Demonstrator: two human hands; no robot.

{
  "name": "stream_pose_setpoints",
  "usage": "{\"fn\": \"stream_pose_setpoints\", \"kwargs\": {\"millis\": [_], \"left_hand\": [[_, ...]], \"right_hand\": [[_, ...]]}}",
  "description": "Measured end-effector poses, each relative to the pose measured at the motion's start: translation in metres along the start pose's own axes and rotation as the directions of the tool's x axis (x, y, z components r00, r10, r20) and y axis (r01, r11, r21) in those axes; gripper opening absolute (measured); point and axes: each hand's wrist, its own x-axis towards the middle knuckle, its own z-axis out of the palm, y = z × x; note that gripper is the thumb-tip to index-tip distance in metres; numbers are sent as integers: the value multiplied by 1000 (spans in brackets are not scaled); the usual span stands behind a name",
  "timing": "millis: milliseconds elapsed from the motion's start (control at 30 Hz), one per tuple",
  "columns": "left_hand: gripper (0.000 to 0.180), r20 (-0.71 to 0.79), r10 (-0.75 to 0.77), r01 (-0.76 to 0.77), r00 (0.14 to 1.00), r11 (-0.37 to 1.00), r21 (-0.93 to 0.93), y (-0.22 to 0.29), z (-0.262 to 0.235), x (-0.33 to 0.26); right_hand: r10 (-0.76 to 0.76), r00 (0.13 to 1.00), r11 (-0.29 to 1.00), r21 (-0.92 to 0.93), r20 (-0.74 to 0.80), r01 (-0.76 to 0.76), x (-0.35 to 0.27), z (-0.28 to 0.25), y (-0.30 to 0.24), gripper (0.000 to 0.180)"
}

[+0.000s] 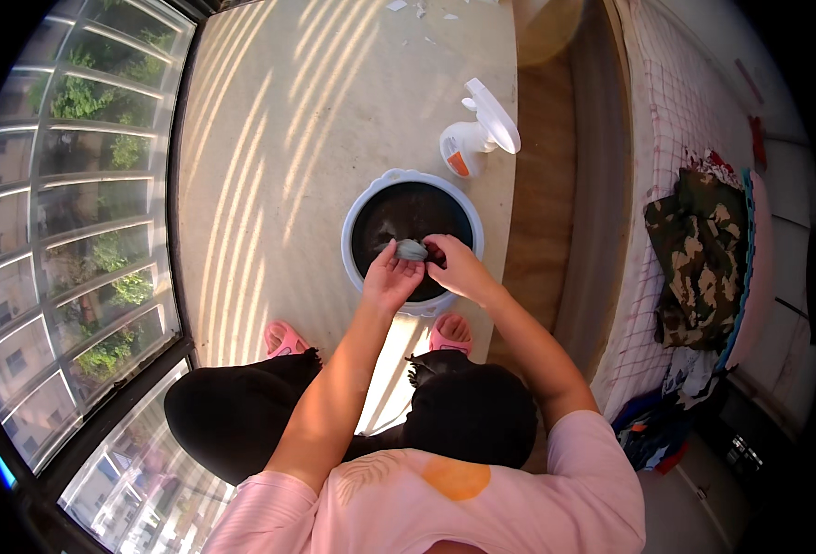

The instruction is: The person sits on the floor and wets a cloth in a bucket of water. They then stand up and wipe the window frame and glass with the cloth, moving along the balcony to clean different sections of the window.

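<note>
The person wears a pale pink T-shirt [537,503] with short, loose sleeves [579,462] that end above the elbows. Its front carries a print — a rounded orange patch [457,478] and, beside it on the person's left, a tan, feathery leaf shape [369,473]. The trousers [242,406] are plain black and roomy around the legs, with a ragged, fringe-like black edge [414,371] toward the feet. Both feet are in pink open-toed slippers [288,343] with a broad band across the top. The hands [393,277] are bare.
</note>
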Motion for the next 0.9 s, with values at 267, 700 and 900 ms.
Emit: {"fn": "stream_pose_setpoints", "kwargs": {"millis": [267, 700, 900], "left_hand": [[12, 78, 293, -302, 953, 931, 202, 25, -14, 7], [13, 279, 199, -329, 940, 748, 576, 20, 26, -35], [14, 218, 357, -365, 908, 421, 830, 16, 9, -15]], "right_hand": [[80, 982, 993, -102, 171, -63, -8, -5, 1, 12], [-109, 991, 993, 48, 72, 106, -4, -11, -11, 25], [323, 910, 793, 451, 258, -410, 8, 15, 17, 21]]}}
